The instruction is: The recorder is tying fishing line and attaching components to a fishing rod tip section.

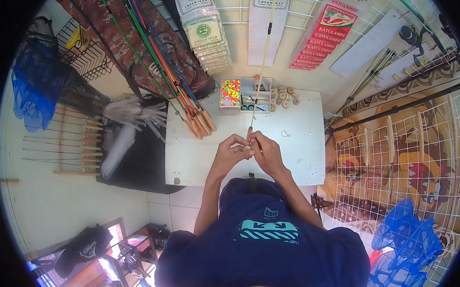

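Note:
Over the white table, both of my hands meet at the lower end of a thin yellow fishing rod point(264, 55). The rod rises away from me past the back edge of the table, its short brown handle ending between my fingers. My left hand point(227, 154) pinches at the handle's end with bent fingers. Close against it, my right hand point(267, 151) has its fingers closed round the same end. Fingertips hide the very butt of the handle, and any small piece held there is too small to make out.
On the white table point(302, 161) stand a box of pink and yellow floats point(231, 92), a compartment tray point(263, 107) and several wooden spools point(285, 103). A thin line loop point(286, 134) lies rightward. Rods with wooden handles point(197, 125) lean at left; a wire grid point(395, 162) borders the right.

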`<action>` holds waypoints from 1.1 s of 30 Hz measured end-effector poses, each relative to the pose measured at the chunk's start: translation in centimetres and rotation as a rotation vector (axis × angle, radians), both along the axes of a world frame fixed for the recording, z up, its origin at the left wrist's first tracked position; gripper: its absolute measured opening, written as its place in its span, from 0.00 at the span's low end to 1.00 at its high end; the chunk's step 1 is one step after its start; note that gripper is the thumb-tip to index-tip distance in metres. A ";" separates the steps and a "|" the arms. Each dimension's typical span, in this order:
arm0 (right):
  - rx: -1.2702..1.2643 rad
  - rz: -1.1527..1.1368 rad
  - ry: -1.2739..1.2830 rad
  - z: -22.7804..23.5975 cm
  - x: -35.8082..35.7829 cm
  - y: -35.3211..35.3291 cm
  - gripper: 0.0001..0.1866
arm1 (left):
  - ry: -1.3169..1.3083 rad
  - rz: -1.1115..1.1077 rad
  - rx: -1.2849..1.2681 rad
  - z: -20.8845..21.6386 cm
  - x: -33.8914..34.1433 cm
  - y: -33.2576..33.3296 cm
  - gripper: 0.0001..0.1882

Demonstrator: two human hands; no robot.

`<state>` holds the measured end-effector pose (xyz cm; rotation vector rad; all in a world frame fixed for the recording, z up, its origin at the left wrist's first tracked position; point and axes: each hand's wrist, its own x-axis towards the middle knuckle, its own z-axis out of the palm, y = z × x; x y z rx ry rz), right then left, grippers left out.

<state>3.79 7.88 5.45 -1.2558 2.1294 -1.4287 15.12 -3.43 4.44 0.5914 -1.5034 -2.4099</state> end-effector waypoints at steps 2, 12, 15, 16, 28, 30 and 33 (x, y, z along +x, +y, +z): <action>0.072 0.052 -0.162 0.3 0.0 0.2 0.08 | -0.003 0.019 -0.006 0.2 0.0 -0.1 0.14; 0.008 0.061 -0.296 0.0 -2.0 0.7 0.07 | -0.070 0.062 -0.065 1.0 0.6 -0.2 0.16; 0.026 0.097 -0.115 -0.2 -2.1 0.8 0.06 | -0.051 0.065 -0.002 1.3 0.8 -0.6 0.14; 0.026 0.095 -0.116 -0.3 -1.9 0.9 0.06 | -0.030 0.067 0.049 1.5 0.8 -0.6 0.13; 0.151 0.175 0.333 -0.5 0.4 0.6 0.06 | -0.069 0.431 -0.120 -1.7 0.0 -0.5 0.14; 0.003 0.202 0.361 -0.4 0.1 0.1 0.06 | -0.103 0.330 -0.163 -1.6 0.3 -0.6 0.15; -0.072 0.225 0.389 0.5 -0.9 -0.5 0.05 | -0.089 0.165 -0.138 -2.0 1.1 -1.1 0.16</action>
